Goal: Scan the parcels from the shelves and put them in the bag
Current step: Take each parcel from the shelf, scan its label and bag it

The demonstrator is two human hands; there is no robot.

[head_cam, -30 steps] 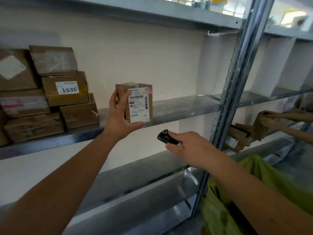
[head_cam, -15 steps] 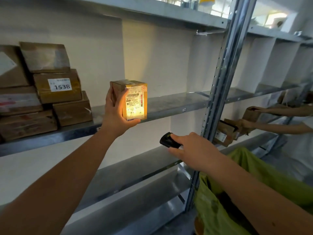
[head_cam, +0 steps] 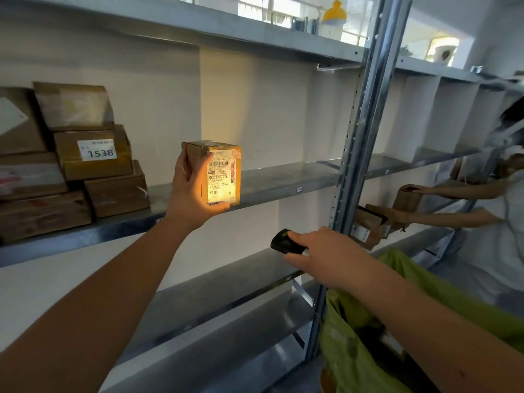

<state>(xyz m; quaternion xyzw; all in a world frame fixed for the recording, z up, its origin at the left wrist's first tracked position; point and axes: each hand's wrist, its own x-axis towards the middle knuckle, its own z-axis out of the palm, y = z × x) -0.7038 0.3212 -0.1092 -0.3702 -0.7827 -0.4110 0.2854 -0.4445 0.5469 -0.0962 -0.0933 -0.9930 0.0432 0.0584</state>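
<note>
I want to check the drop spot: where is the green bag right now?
In the head view the green bag sits low on the right, under the right hand, beside the shelf upright.

One head-worn view – close, facing forward at the metal shelves [head_cam: 283,177] – arms reaching in from below

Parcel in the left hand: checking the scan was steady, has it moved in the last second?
No. The parcel, held by the left hand, keeps the same spot right of the 1538 box.

Bare forearms, no sleeves visible.
</note>
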